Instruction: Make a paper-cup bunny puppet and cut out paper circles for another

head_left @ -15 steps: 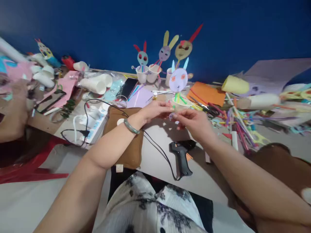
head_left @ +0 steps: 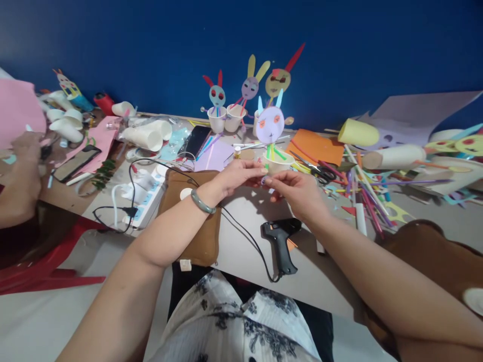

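A rabbit figure with a pale lilac paper face (head_left: 270, 124) and light blue ears stands in a white paper cup (head_left: 283, 162). Green strips (head_left: 277, 152) run down below its face, one reaching over the cup's near rim. My left hand (head_left: 237, 177), fingers closed, pinches around the end of that strip beside the cup. Between the thumb and finger of my right hand (head_left: 298, 191) is a small purple paper piece (head_left: 263, 180), held up against my left fingertips. The exact contact there is partly hidden by fingers. A black glue gun (head_left: 281, 244) lies on the table below my hands.
Finished-looking cup figures (head_left: 217, 119) stand behind. Left are a brown pouch (head_left: 188, 221), a power strip (head_left: 149, 206) with cables, and another person's hand (head_left: 28, 151). Orange paper (head_left: 315, 147), scissors (head_left: 322, 175) and scattered coloured sticks (head_left: 372, 201) lie right. The glue gun's cord crosses the pouch.
My view has shifted slightly, and both hands stay together by the cup. The small purple piece is now closer to my left fingertips. At left, the other person's hand has moved with pink paper.
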Motion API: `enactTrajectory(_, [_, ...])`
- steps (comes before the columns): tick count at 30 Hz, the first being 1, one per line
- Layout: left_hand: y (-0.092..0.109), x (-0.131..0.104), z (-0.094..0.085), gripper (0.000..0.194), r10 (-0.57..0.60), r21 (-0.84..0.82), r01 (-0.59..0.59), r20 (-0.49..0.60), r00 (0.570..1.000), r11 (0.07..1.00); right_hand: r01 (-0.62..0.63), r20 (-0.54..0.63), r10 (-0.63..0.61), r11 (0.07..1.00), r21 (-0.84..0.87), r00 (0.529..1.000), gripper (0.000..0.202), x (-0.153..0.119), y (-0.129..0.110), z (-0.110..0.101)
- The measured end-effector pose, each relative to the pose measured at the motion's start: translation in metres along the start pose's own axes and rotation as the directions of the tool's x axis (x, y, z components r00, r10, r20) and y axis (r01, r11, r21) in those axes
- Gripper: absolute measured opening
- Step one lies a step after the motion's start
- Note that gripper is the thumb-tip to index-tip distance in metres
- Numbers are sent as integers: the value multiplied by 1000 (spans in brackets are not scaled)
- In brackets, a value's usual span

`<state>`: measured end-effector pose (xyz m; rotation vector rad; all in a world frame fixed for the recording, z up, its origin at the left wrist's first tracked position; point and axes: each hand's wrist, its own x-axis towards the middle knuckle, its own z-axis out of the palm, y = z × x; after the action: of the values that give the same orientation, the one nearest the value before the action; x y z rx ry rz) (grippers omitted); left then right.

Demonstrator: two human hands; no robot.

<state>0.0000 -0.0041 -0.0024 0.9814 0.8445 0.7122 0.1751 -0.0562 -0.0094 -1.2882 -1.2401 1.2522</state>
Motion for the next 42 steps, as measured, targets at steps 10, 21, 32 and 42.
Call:
enactTrajectory(10, [0, 0, 1, 21, -42, -17, 41, -44, 998, 999, 30, -3, -30, 1000, -3, 1000, 47, 4, 7, 1])
enactTrajectory(21, [3, -3, 4, 13, -42, -6, 42, -60, 997, 999, 46, -28, -46, 999, -24, 999, 44, 4, 11, 3])
enactTrajectory(32, [1, -2, 5, 16, 28, -32, -32, -108, 994, 999, 1, -1, -1, 999, 48, 1000, 35, 7, 11, 0])
enactTrajectory(42, [-3, -2, 4, 32, 66, -68, -66, -3, 998, 995, -53, 67, 47, 995, 88, 997, 45, 2, 7, 3])
